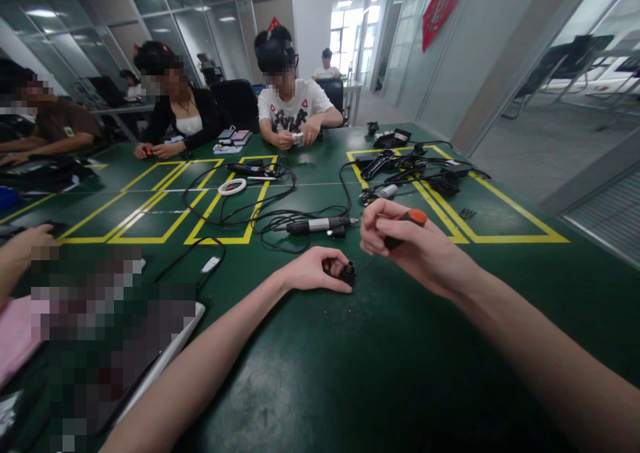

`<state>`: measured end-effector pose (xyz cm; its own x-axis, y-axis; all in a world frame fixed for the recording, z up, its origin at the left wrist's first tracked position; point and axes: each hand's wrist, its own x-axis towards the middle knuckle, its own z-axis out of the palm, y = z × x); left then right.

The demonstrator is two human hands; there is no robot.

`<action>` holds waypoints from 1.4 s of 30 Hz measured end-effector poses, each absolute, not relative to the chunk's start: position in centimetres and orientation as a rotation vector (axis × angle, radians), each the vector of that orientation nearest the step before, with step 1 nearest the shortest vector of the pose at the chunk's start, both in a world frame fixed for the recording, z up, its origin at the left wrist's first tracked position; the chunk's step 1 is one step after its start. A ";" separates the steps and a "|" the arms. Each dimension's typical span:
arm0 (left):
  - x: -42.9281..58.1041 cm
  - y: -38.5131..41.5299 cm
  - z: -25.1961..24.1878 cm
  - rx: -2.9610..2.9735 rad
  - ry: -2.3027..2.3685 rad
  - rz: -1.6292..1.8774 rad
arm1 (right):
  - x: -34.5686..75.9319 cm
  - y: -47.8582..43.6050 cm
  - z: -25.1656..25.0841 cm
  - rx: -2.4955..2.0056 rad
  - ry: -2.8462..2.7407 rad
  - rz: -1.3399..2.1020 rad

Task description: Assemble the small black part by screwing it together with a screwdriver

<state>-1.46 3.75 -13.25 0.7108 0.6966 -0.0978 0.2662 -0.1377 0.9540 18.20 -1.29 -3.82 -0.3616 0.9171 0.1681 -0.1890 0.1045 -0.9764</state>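
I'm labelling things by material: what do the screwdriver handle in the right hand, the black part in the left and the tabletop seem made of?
Screwdriver handle: probably plastic or rubber, with a matte-looking orange end.
Black part: perhaps plastic, maybe metal; it is dark with slight gloss.
Tabletop: a smooth green covering, possibly rubber or vinyl, given its soft, blurred sheen.

"What is the left hand [316, 271] doing?"
"Holding a small black part [346, 275] low over the green table [310, 379], thumb and fingers curled round it."
"And the right hand [397, 234]?"
"It grips an orange-ended tool [414, 217] just beside that part."
"What lies beyond?"
"A grey-and-black cylinder [319, 225], black cables [447, 182] and a white ring [233, 187]. Across from them, a person in a white shirt [295, 103] handles something small and white [298, 137]."
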 end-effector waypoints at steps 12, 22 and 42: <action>-1.5 3.8 -13.3 1.726 0.778 0.437 | 17.5 -1.6 -3.2 -0.732 -1.337 1.429; -1.6 4.0 -13.3 1.755 0.780 0.428 | 17.4 -1.4 -3.0 -0.836 -1.360 1.366; -1.3 4.0 -13.4 1.808 0.760 0.461 | 16.8 -1.0 -3.6 -0.669 -1.323 1.363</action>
